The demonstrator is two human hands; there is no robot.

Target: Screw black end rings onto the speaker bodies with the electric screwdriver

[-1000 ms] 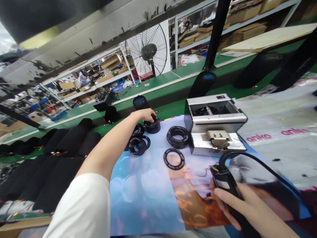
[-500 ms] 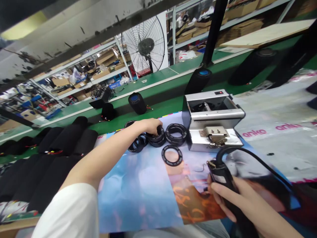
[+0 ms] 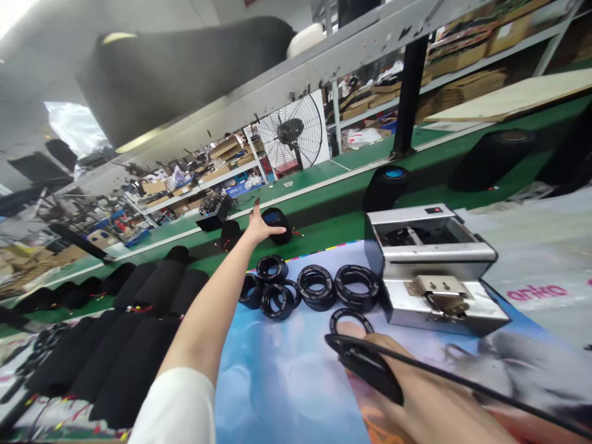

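Observation:
My left hand (image 3: 259,226) reaches out with thumb and fingers spread around the near side of a small black cylinder (image 3: 280,229) with a blue top. Whether it touches the cylinder I cannot tell. In my right hand (image 3: 411,388) is a black electric screwdriver (image 3: 370,370), blurred and tilted, its cord (image 3: 444,383) trailing to the lower right. Just beyond it lies a single flat black ring (image 3: 340,320), partly covered. Stacked black rings (image 3: 316,287) and several loose ones (image 3: 276,302) sit on the printed sheet (image 3: 263,370).
A silver screw feeder (image 3: 439,253) stands right of the rings. Many black fabric-covered cylinders (image 3: 143,364) with coloured wires fill the left side. Another blue-topped cylinder (image 3: 386,188) stands behind the feeder. A metal beam (image 3: 370,55) crosses overhead; a fan (image 3: 291,132) is beyond.
My left hand has left the stacked rings and moved forward to the small black cylinder. My right hand has turned the screwdriver and brought it left, near the flat ring. The view has tilted upward.

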